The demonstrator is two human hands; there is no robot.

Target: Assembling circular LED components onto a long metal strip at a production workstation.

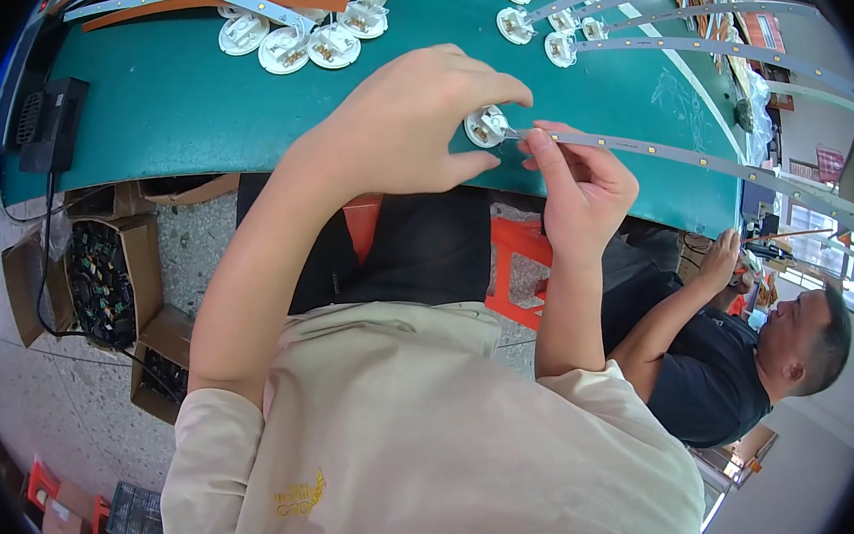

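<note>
Your right hand (581, 180) pinches the LED strip (653, 150) near its end; your left hand (415, 117) arches, fingers spread, around the round white cap (482, 130) between them. Risk: tugging could strain the joint

The surface (174, 116) looks smooth with a faint sheen. The round cap (486, 127) looks like white plastic, the strip (677, 156) smooth and satiny. The stool (520, 233) is smooth plastic, the box (146, 269) matt cardboard, the shirt (407, 399) matt cloth.
</note>
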